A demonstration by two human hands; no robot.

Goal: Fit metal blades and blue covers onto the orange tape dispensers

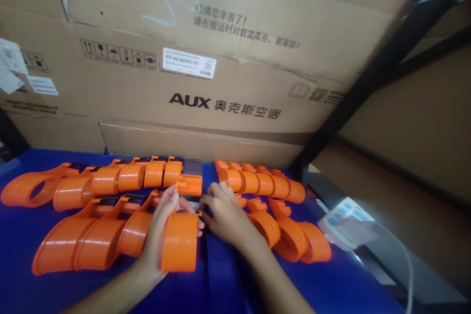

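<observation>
My left hand is closed around an orange plastic ring-shaped part, with the ring hanging below the fingers. At the thumb tip is an orange bracket piece with a dark grey block above it; whether these join the ring is hidden by my fingers. My right hand is beside the part, its fingers bent inward; anything between the fingertips is hidden. Similar orange parts with dark pieces on their tops lie in two rows on the left. More orange parts form two rows on the right.
A blue surface lies under everything. Large AUX cardboard boxes stand right behind the parts. A dark metal post slants along the right. Near it sits a white-and-blue object with a white cable.
</observation>
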